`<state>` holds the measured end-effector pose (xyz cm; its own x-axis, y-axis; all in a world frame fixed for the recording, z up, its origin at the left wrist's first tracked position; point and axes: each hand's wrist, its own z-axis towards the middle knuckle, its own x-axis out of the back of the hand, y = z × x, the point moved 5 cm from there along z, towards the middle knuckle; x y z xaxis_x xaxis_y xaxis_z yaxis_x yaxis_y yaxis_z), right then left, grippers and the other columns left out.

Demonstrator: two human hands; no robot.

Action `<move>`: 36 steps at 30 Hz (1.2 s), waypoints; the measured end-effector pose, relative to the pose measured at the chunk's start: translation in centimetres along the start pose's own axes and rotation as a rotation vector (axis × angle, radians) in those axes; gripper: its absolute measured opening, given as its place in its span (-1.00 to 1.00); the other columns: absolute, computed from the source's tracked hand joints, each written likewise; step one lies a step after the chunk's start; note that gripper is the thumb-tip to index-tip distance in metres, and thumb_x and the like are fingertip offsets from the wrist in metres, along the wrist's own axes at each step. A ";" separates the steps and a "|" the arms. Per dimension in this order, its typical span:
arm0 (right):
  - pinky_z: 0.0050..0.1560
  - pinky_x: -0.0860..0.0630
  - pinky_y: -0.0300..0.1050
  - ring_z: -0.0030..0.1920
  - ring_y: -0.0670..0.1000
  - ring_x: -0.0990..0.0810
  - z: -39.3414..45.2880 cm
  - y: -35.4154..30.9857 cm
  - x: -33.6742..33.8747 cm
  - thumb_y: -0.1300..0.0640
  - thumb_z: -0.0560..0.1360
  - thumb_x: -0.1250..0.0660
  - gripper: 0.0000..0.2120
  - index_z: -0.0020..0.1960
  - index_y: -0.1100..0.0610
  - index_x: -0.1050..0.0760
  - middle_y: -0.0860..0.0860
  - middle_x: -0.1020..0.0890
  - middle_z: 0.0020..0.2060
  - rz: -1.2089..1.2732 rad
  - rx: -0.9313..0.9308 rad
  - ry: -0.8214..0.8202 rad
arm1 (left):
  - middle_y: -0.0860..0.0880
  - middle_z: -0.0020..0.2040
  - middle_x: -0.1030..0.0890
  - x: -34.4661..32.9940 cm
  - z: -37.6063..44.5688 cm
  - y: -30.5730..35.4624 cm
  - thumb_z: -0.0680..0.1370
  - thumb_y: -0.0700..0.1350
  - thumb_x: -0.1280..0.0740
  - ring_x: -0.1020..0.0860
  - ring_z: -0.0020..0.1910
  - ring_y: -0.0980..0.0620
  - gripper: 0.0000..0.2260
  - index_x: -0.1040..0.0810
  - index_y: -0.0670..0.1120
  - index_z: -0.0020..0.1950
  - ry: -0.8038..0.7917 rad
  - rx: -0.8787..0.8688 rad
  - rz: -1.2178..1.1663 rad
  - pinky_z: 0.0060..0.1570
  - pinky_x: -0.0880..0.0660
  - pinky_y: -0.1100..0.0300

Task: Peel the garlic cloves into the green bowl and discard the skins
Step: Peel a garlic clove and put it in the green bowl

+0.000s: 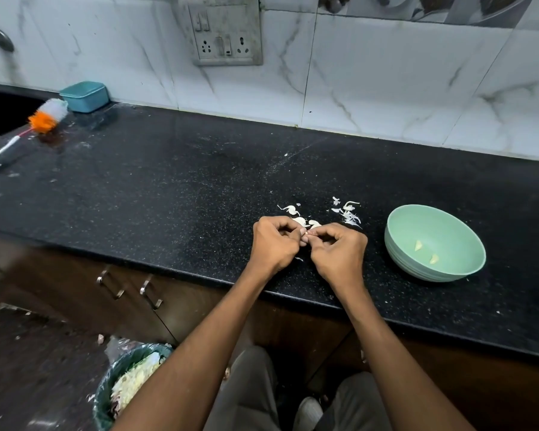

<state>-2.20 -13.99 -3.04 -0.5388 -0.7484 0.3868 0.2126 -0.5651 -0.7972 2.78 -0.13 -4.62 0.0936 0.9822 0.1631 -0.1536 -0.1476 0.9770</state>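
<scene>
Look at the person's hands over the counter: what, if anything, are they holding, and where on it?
Left hand and right hand pinch one small garlic clove between their fingertips, one at each end; the fingers mostly hide it.

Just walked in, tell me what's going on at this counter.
A person is peeling garlic at a black counter. The left hand and right hand meet fingertip to fingertip, pinching a garlic clove that is mostly hidden. More cloves and loose skins lie just beyond the hands. The green bowl to the right holds two peeled pieces. A lined bin stands on the floor below.
</scene>
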 end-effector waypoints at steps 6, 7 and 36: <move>-0.34 -0.45 -0.43 -0.35 -0.21 -0.61 -0.2 -0.2 -0.3 0.40 0.36 -0.55 -0.84 -0.21 0.16 -0.72 -0.05 -0.68 -0.29 -0.045 0.058 0.007 | -0.11 -0.29 -0.70 0.0 0.2 -0.3 0.54 -0.34 -0.39 -0.70 -0.33 -0.02 -0.82 -0.64 -0.16 -0.24 0.007 -0.018 0.040 -0.25 -0.64 0.12; -0.35 -0.47 -0.39 -0.36 -0.19 -0.61 -0.2 -0.2 -0.3 0.39 0.36 -0.54 -0.84 -0.21 0.15 -0.72 -0.05 -0.69 -0.29 -0.044 0.055 0.012 | -0.12 -0.28 -0.70 0.0 0.2 -0.3 0.55 -0.34 -0.39 -0.70 -0.32 0.00 -0.83 -0.65 -0.19 -0.22 0.000 -0.017 0.029 -0.25 -0.63 0.14; -0.37 -0.59 -0.01 -0.32 -0.04 -0.66 -0.1 0.3 -0.2 0.36 0.37 -0.57 -0.86 -0.19 0.14 -0.73 -0.03 -0.69 -0.28 0.037 0.082 -0.001 | -0.16 -0.30 -0.66 0.3 0.5 -0.3 0.54 -0.45 -0.37 -0.63 -0.36 0.07 -0.93 -0.59 -0.42 -0.14 -0.093 0.047 -0.161 -0.25 -0.59 0.26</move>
<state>-2.14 -13.95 -3.38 -0.5286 -0.7697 0.3581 0.2982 -0.5633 -0.7706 3.34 0.16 -4.81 0.2042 0.9788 0.0136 -0.0832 0.0035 0.9965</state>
